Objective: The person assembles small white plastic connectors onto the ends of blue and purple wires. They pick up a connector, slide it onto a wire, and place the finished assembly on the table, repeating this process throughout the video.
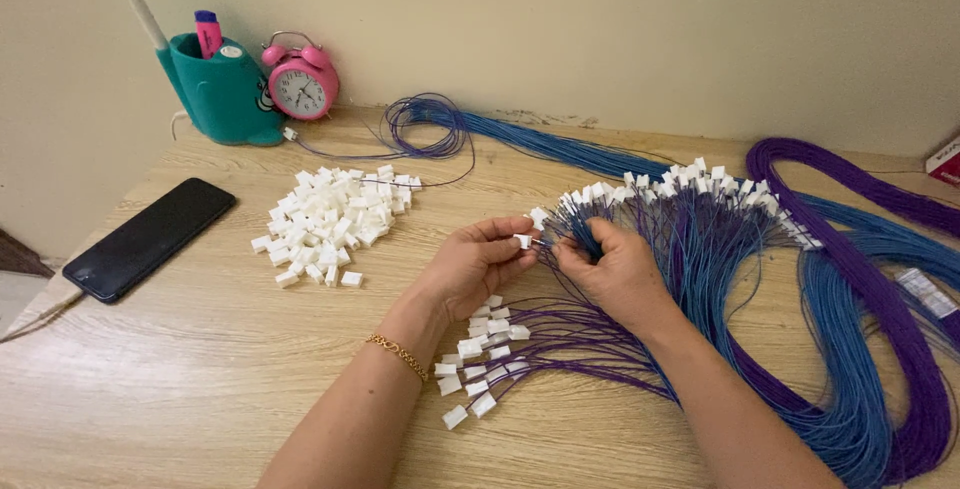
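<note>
At frame centre my left hand [475, 264] pinches a small white plug [522, 241] at its fingertips. My right hand [615, 271] grips a thin wire [541, 243], lying roughly left-right, its tip pointing left into the plug.

Dark phone screen [150, 239] at desk's left edge — white label [927, 292] on right wire bundle.
</note>
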